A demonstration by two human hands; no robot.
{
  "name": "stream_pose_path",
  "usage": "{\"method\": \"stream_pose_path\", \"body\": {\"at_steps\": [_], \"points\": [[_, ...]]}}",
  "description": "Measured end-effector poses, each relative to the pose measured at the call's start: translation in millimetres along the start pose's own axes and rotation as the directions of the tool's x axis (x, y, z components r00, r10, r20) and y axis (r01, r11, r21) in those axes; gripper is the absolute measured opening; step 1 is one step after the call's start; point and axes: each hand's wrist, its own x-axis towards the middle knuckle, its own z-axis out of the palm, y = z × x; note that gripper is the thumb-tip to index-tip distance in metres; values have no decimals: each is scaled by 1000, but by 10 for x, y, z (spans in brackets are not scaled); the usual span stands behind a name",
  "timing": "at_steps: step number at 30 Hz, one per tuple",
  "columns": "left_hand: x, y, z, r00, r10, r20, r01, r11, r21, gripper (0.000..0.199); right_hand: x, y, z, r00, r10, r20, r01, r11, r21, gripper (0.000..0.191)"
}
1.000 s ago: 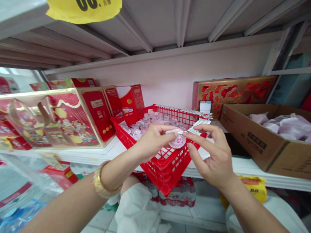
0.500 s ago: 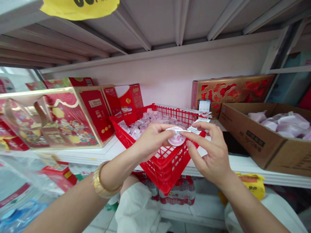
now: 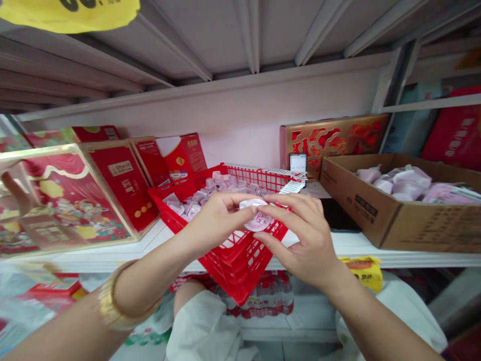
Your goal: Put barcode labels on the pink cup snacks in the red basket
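Note:
A small round cup with a pink and white lid [image 3: 257, 220] is between my two hands, over the front of a red plastic basket [image 3: 240, 271]. My left hand [image 3: 220, 215] pinches the cup from its left side, thumb on the lid. The fingers of my right hand [image 3: 304, 230] close on its right side, index fingertip on the lid and thumb at the lower edge. Many small pale purple cups [image 3: 214, 188] lie in the basket. Strips of white printed labels [image 3: 293, 187] rest on the basket's back right rim.
A cardboard box [image 3: 376, 215] with bagged purple items stands right, beside a dark flat object [image 3: 340, 215]. Red and gold gift boxes [image 3: 120, 185] stand left. A phone-like device [image 3: 298, 164] leans behind the basket. The upper shelf [image 3: 225, 30] hangs overhead.
My right hand has closed in on the cup, its fingers now over the lid's right side. The white strip at the lid's edge now lies against it. The view has shifted right.

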Motion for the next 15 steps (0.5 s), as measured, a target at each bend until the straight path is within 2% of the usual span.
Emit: {"method": "stream_pose_path", "body": {"at_steps": [3,7,11,13,15], "points": [[18,159,152,998,10,68,-13,999,38,17,36,-25,-168,999,1,-40,-1,1000,-9,25],[127,322,490,971,-53,233,63,997,-33,14,-23,80,-492,996,3,-92,-10,997,-71,22],[452,429,963,931,-103,351,124,992,-37,15,-118,477,-907,995,6,-95,-30,969,-245,23],[729,456,1274,909,-104,403,141,988,-63,17,-118,753,-1138,992,17,-126,-62,930,-363,23],[1065,464,1628,899,-48,435,100,990,-98,16,-77,1042,-1373,983,54,-176,-134,864,-486,22]]}}
